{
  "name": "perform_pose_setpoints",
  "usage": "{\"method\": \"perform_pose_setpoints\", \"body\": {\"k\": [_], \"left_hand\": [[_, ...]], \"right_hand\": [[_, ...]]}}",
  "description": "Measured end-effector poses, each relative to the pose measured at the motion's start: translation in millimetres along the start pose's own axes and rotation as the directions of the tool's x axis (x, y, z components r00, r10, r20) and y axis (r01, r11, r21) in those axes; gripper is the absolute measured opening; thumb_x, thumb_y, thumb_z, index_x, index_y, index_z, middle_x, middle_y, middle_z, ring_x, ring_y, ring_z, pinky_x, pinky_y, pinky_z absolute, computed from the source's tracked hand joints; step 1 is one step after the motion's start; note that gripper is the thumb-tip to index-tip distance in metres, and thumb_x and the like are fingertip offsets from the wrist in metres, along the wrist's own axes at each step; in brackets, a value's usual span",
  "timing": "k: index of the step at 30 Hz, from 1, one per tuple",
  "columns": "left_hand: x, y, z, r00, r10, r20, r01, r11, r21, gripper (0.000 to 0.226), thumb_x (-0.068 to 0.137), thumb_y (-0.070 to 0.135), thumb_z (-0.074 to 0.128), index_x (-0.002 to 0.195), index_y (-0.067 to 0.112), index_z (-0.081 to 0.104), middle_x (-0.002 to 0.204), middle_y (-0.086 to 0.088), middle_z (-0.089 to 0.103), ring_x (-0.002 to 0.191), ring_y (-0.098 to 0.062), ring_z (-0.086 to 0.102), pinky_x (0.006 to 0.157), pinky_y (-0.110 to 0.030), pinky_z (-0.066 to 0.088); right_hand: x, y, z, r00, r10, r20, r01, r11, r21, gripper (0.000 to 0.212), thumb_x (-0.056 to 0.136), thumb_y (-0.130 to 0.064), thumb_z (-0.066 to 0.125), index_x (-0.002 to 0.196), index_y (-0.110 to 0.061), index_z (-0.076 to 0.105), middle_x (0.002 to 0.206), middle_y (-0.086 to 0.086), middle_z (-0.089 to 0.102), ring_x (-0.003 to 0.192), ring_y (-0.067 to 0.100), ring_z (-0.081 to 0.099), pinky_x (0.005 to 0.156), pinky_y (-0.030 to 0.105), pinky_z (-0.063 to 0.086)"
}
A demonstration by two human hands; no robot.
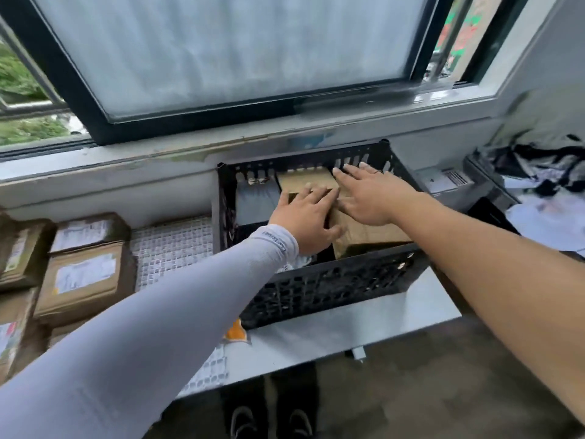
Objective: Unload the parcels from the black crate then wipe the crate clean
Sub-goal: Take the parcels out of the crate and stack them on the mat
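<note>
Both hands are down inside the black crate (316,280), on the brown parcels packed there. The left hand (308,218), coming out of a pale grey sleeve (158,327), lies over the near end of a brown parcel (305,182) standing toward the far wall of the crate, its fingers bent over the parcel's top and its thumb tucked against the side, so it looks to be gripping it. The right hand (368,194), bare-armed, is spread flat with straight fingers, palm resting on the parcel just beside it (370,234) and fingertips reaching to the crate's slotted far wall; it holds nothing. A pale grey packet (256,201) stands in the crate's left part, touching the brown parcel. The crate sits on the desk (348,327) at its far edge, right under the window sill (158,153), and its near wall is well back from the desk's front edge. At the desk's left end, well apart from the crate, a stack of brown parcels (82,264) with white labels lies on a white gridded mat (171,248). Beyond the desk's right end there is a heap of dark and white wrappings (544,185).
</note>
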State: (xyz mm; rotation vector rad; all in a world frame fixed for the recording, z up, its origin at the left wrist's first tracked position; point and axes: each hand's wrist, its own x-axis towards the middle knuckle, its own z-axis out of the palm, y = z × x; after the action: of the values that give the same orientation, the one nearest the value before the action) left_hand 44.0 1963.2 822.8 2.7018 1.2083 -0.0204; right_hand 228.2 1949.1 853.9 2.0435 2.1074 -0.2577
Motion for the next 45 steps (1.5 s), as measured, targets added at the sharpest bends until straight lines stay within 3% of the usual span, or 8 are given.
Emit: {"method": "perform_pose_setpoints", "body": {"k": [6, 14, 22, 26, 28, 33, 37, 45], "left_hand": [[43, 47, 23, 0.984, 0.135, 0.115, -0.140, 0.990, 0.034, 0.086, 0.100, 0.070, 0.036, 0.166, 0.026, 0.003, 0.174, 0.003, 0.002, 0.160, -0.021, -0.002, 0.127, -0.057, 0.000], [71, 37, 50, 0.959, 0.149, 0.242, -0.201, 0.958, 0.204, 0.090, 0.101, 0.064, 0.043, 0.166, 0.023, -0.003, 0.174, 0.002, -0.005, 0.160, -0.024, -0.004, 0.125, -0.060, 0.002], [79, 27, 67, 0.963, 0.185, 0.195, -0.201, 0.977, 0.066, 0.087, 0.104, 0.047, 0.045, 0.165, 0.015, -0.009, 0.172, -0.010, -0.011, 0.159, -0.033, -0.010, 0.129, -0.049, 0.008], [79, 28, 74, 0.968, 0.183, 0.172, -0.197, 0.978, 0.068, 0.092, 0.103, 0.055, 0.046, 0.165, 0.014, -0.008, 0.172, -0.011, -0.012, 0.158, -0.034, -0.012, 0.130, -0.046, 0.004], [77, 28, 73, 0.970, 0.172, 0.172, -0.189, 0.978, 0.084, 0.091, 0.104, 0.056, 0.044, 0.165, 0.015, -0.009, 0.172, -0.009, -0.014, 0.158, -0.032, -0.013, 0.129, -0.046, 0.002], [71, 29, 73, 0.976, 0.175, 0.128, -0.188, 0.978, 0.093, 0.074, 0.110, 0.044, 0.031, 0.164, 0.015, -0.010, 0.172, -0.009, -0.012, 0.159, -0.032, -0.012, 0.129, -0.046, 0.000], [67, 24, 68, 0.980, 0.175, 0.094, -0.182, 0.981, 0.069, 0.069, 0.112, 0.044, 0.027, 0.165, 0.016, -0.007, 0.173, -0.011, -0.007, 0.159, -0.031, -0.007, 0.129, -0.044, 0.000], [53, 25, 45, 0.984, 0.177, -0.014, -0.173, 0.974, 0.149, 0.070, 0.111, 0.049, 0.021, 0.165, 0.016, -0.008, 0.173, -0.010, -0.008, 0.159, -0.028, -0.008, 0.129, -0.048, 0.001]], "right_hand": [[-26, 55, 28, 0.991, 0.126, 0.048, -0.128, 0.990, 0.053, 0.071, 0.105, -0.055, 0.032, 0.164, -0.034, -0.002, 0.173, -0.009, -0.001, 0.159, 0.020, 0.001, 0.127, 0.053, 0.015], [-27, 67, 61, 0.975, 0.149, 0.164, -0.171, 0.977, 0.130, 0.095, 0.091, -0.055, 0.054, 0.164, -0.034, -0.003, 0.173, -0.007, -0.003, 0.159, 0.019, 0.000, 0.126, 0.051, 0.017], [-7, 71, 77, 0.971, 0.164, 0.175, -0.194, 0.967, 0.168, 0.110, 0.082, -0.042, 0.068, 0.159, -0.049, -0.010, 0.171, -0.009, -0.016, 0.158, 0.021, -0.013, 0.125, 0.060, 0.016], [4, 71, 82, 0.971, 0.154, 0.181, -0.188, 0.963, 0.193, 0.119, 0.080, -0.053, 0.074, 0.157, -0.050, -0.017, 0.170, -0.008, -0.023, 0.157, 0.022, -0.018, 0.125, 0.061, 0.012], [8, 71, 83, 0.973, 0.145, 0.180, -0.178, 0.967, 0.183, 0.122, 0.080, -0.059, 0.075, 0.158, -0.049, -0.018, 0.169, -0.006, -0.023, 0.157, 0.023, -0.017, 0.125, 0.061, 0.011], [8, 67, 82, 0.979, 0.135, 0.155, -0.152, 0.982, 0.108, 0.114, 0.087, -0.047, 0.069, 0.160, -0.039, -0.018, 0.169, -0.008, -0.023, 0.157, 0.028, -0.014, 0.123, 0.062, 0.017], [0, 61, 74, 0.986, 0.117, 0.122, -0.125, 0.991, 0.056, 0.104, 0.094, -0.053, 0.060, 0.162, -0.031, -0.016, 0.169, -0.008, -0.022, 0.157, 0.033, -0.008, 0.122, 0.062, 0.012], [-20, 50, 55, 0.995, 0.084, -0.059, -0.086, 0.996, -0.029, 0.099, 0.096, -0.049, 0.056, 0.163, -0.022, -0.012, 0.169, -0.003, -0.014, 0.154, 0.033, 0.001, 0.118, 0.061, 0.022]]}}
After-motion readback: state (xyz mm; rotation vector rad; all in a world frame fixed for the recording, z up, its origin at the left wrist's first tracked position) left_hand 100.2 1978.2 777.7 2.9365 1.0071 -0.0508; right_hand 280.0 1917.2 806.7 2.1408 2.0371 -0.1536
